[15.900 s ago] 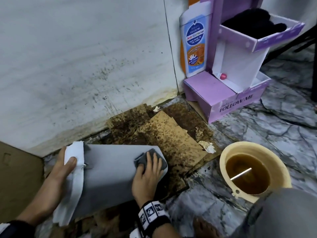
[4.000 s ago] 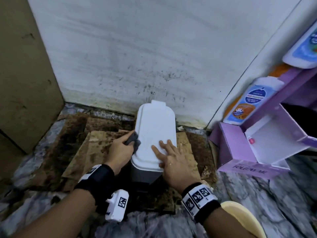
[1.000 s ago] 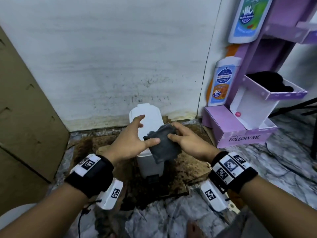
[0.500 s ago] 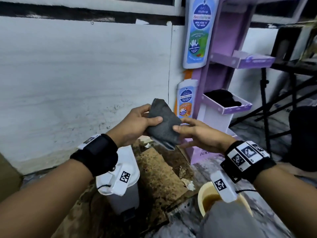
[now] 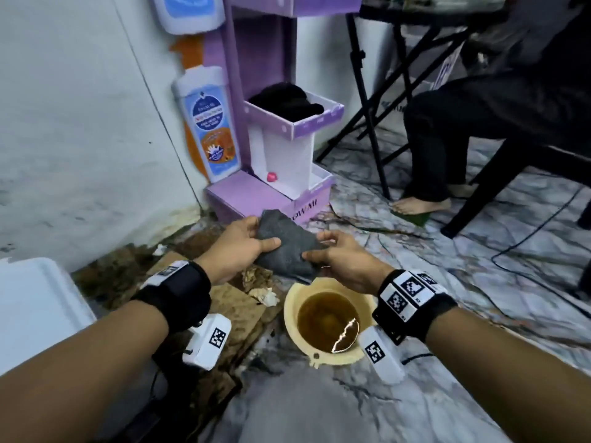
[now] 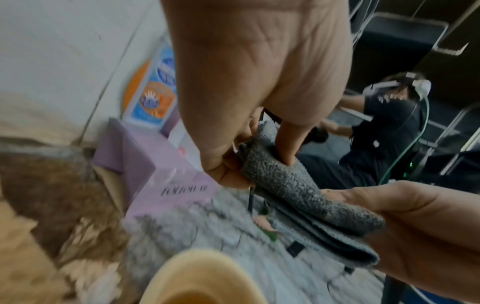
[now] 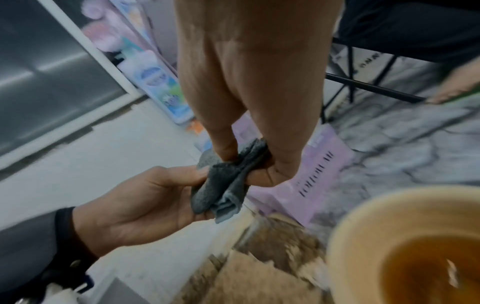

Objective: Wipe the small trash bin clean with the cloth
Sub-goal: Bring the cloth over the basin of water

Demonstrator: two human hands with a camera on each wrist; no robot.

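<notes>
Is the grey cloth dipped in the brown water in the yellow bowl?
No, both hands hold the grey cloth in the air above the yellow bowl, clear of the brown water.

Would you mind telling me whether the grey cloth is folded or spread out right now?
Folded. The cloth shows stacked layers at its edge, pinched between the left hand and right hand.

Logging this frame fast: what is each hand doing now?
Left hand: pinching the cloth.
Right hand: pinching the same cloth.
</notes>
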